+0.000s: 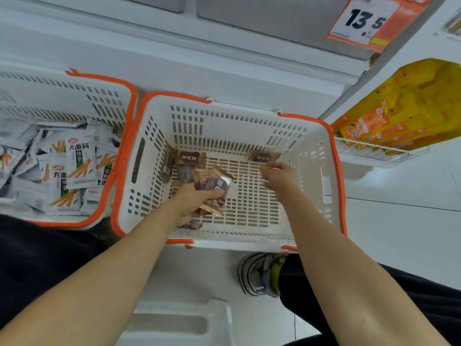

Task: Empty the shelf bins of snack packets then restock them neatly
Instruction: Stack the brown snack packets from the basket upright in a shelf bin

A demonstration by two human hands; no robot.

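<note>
Baskets fill most of my view: a white basket with orange trim [311, 136] sits at centre, and a second basket [104, 96] of the same make stands touching it at nine o'clock. Both of my hands reach down into the centre one. My left hand [192, 203] grips a small stack of brown snack packets [212, 188], fingers curled under them and thumb pressed across the top, the packets fanning up toward twelve o'clock from the palm. My right hand [277, 177] hangs over the slotted floor at about three o'clock from the left one, fingertips bunched together at the edge of a loose brown packet [262, 156] lying near the far wall; I cannot tell whether they actually pinch it, as the frame is blurred there. More brown packets [185, 158] lie in the far left corner of the same basket, some leaning on the side wall. The neighbouring basket holds a heap of grey-white packets [79, 158] printed with orange sticks. At two o'clock, yellow and orange packs [399, 113] rest in a wire rack [374, 152] on the shelf side, and an orange price sign [371, 21] reading 13.5 hangs at one o'clock. A striped shoe [257, 275] shows at six o'clock on the pale floor [399, 233].
</note>
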